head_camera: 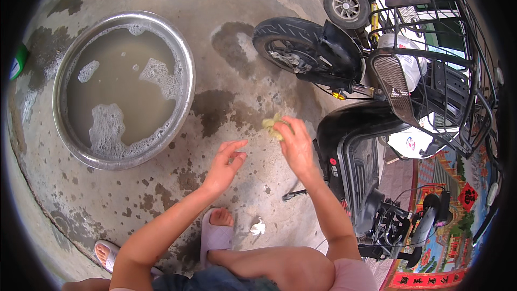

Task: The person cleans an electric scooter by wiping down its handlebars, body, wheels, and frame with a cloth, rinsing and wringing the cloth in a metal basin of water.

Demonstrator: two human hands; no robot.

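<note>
My right hand (297, 145) grips a crumpled yellowish cloth (273, 126) above the wet concrete floor, beside the black electric scooter (359, 125). My left hand (226, 163) is to the left of it, fingers partly bent and apart, holding nothing. To the upper left stands a large round metal basin (186, 117) of cloudy greyish water with patches of white foam. Neither hand touches the basin.
The scooter's front wheel (286, 42) and wire basket (436, 52) are at the upper right, its kickstand (295, 195) near my right forearm. A white scrap (257, 226) lies by my slippered foot (218, 230). A green container (18, 62) is at the far left.
</note>
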